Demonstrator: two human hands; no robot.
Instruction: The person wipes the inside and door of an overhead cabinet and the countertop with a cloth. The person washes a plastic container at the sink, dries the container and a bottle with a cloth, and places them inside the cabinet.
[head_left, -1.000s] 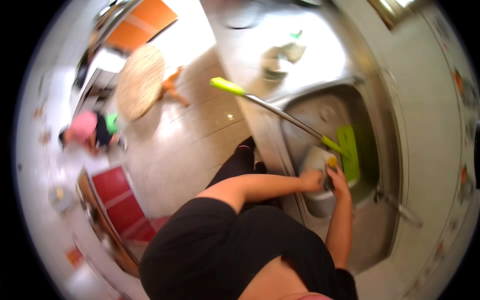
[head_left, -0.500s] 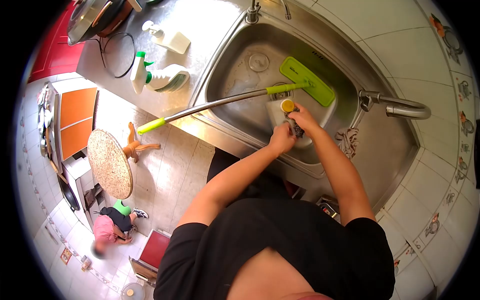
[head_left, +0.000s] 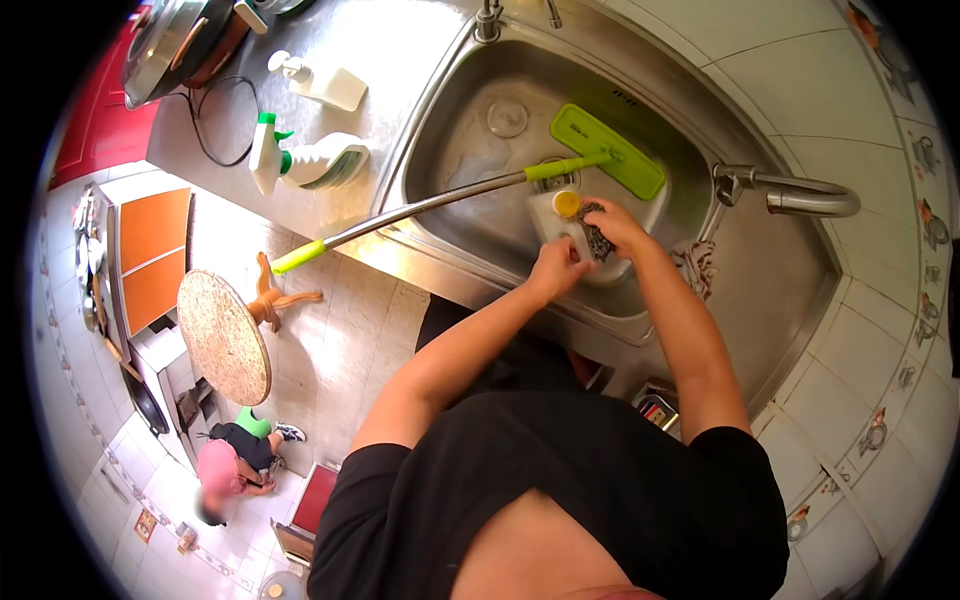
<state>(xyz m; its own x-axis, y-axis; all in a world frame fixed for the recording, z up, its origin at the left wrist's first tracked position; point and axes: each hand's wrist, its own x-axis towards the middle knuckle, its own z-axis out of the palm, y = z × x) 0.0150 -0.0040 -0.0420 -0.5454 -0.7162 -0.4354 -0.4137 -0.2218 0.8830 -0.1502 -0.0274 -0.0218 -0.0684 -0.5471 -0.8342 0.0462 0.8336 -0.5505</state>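
Observation:
A whitish plastic bottle with a yellow cap (head_left: 566,204) is in the steel sink (head_left: 450,120), cap toward the far side. My left hand (head_left: 560,270) is closed at the near end of the bottle, fingers curled and partly hidden. My right hand (head_left: 617,229) grips a dark grey mesh scrubber (head_left: 598,241) against the bottle's right side. Just beyond both hands, a mop with a lime-green flat head (head_left: 610,150) rests in the sink. Its metal handle (head_left: 430,207) reaches out over the sink's left edge.
A spray bottle (head_left: 310,160) and a pump bottle (head_left: 325,83) stand on the left counter. A curved faucet (head_left: 790,190) and a crumpled cloth (head_left: 696,268) are at the right. Behind on the floor are a round table (head_left: 222,335) and a seated person (head_left: 235,460).
My hands have moved slightly apart, with the left shifting left and the right staying on the scrubber. More of the scrubber shows now. The whole view has shifted a little.

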